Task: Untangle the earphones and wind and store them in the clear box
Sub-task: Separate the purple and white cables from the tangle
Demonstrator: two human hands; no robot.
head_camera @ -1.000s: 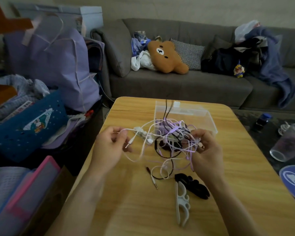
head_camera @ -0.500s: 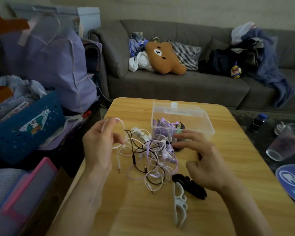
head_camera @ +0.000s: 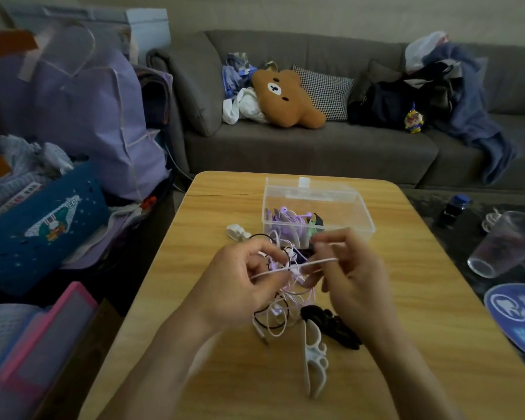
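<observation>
The left hand (head_camera: 243,277) pinches a pale cable of the tangled earphones (head_camera: 281,294), which hang over the table (head_camera: 422,298). The right hand (head_camera: 349,274) pinches the same cable, stretched between both hands. Behind stands the open clear box (head_camera: 340,201).

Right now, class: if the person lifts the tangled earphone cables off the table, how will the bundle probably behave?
Probably floppy: the tangled earphone cables sag in loose loops below the left hand and right hand. Likely light, since fingertip pinches hold a strand taut. The intertwined white, purple and black cords would probably rise together.
</observation>
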